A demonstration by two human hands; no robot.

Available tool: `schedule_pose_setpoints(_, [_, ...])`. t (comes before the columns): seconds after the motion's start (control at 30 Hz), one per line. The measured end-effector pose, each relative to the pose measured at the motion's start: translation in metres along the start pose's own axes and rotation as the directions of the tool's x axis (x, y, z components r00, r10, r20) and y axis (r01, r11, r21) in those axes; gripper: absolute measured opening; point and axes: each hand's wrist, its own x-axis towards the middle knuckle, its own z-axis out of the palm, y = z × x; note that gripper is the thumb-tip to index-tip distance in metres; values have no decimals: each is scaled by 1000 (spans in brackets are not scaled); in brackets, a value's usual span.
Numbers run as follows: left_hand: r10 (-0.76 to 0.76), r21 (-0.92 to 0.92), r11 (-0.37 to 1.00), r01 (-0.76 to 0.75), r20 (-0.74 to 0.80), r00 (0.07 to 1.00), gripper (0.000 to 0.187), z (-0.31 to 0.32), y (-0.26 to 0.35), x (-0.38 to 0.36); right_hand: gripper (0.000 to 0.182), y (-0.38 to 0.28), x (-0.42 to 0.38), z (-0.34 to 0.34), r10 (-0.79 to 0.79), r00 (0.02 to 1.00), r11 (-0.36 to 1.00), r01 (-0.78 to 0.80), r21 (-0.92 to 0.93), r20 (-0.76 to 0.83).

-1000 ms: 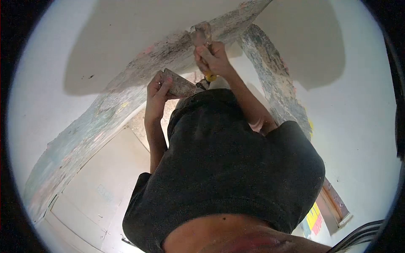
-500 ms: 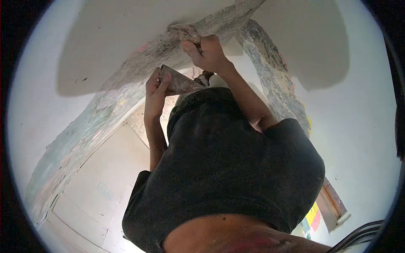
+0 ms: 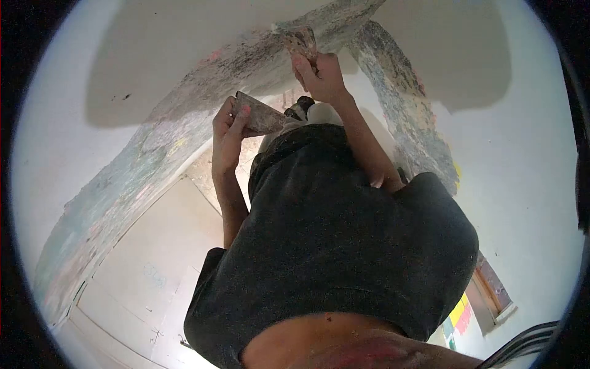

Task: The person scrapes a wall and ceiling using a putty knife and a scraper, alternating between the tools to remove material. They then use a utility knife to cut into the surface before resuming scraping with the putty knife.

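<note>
Left fingers (image 3: 238, 123) grip a flat, grey-stained metal blade (image 3: 264, 118), right fingers (image 3: 302, 64) a brown-smeared metal scraper (image 3: 302, 41); overtilting could gouge the mottled grey wall band (image 3: 227, 72).

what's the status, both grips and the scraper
Left grip holding flat plate. Right grip holding scraper at rough wall strip, contact unclear. Nothing seen blocking it.

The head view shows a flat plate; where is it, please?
The flat plate is in the left hand, upper left of the head view's centre.
</note>
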Motion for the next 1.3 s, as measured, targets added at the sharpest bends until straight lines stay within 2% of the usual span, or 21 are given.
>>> schedule_pose_setpoints(0.1, [-4, -6, 1000, 4, -11, 1000, 31, 1, 0, -6, 36, 6, 1, 7, 8, 999, 994, -4, 106, -39])
schedule_pose_setpoints(0.2, [-10, -25, 1000, 11, 5, 1000, 27, -4, -5, -11, 35, 10, 5, 12, -87, 992, 991, 96, 90, -91])
schedule_pose_setpoints(0.3, [16, -25, 1000, -16, -4, 1000, 19, -8, -9, -14, 36, 6, 8, 9, -110, 987, 994, 107, -39, -115])
schedule_pose_setpoints(0.4, [17, -33, 999, -18, -23, 1000, 18, -7, -6, -16, 39, -6, 9, 4, -51, 998, 995, 54, 87, -33])
schedule_pose_setpoints(0.5, [-1, -26, 1000, 0, -21, 1000, 19, -1, -1, -17, 40, -6, 7, 7, -19, 998, 935, -1, 354, 54])
schedule_pose_setpoints(0.6, [20, 1, 1000, -20, -24, 1000, 20, 0, 6, -17, 38, -8, 7, 18, 15, 1000, 879, -20, 477, 14])
schedule_pose_setpoints(0.7, [25, -21, 999, -26, -24, 999, 20, -6, 2, -17, 35, 12, 16, 24, -207, 971, 960, 225, 169, -120])
schedule_pose_setpoints(0.8, [12, -50, 999, -12, -10, 1000, 26, -14, -5, -13, 35, 5, 12, 21, -15, 1000, 938, 21, 345, -20])
schedule_pose_setpoints(0.83, [0, -57, 998, -1, -3, 1000, 29, -15, -5, -13, 36, -1, 11, 21, -1, 1000, 901, -4, 434, 11])
schedule_pose_setpoints(0.9, [12, -34, 999, -12, -3, 1000, 22, -11, -1, -11, 36, -10, 13, 21, 14, 997, 802, -57, 594, 76])
schedule_pose_setpoints(1.0, [25, -8, 1000, -25, -22, 999, 18, -10, 1, -9, 36, -6, 14, 26, -33, 999, 923, 29, 384, 5])
schedule_pose_setpoints(1.1, [5, -9, 1000, -5, -22, 1000, 23, -14, 2, -6, 36, -8, 12, 25, -56, 998, 873, 35, 487, 28])
schedule_pose_setpoints(1.2, [-4, -13, 1000, 4, -27, 1000, 26, -14, 3, -4, 41, -14, 12, 30, 10, 1000, 856, 6, 517, -29])
schedule_pose_setpoints(1.3, [3, -38, 999, -3, -19, 1000, 24, -13, 5, -4, 37, -30, 1, 44, 97, 995, 749, -83, 658, 15])
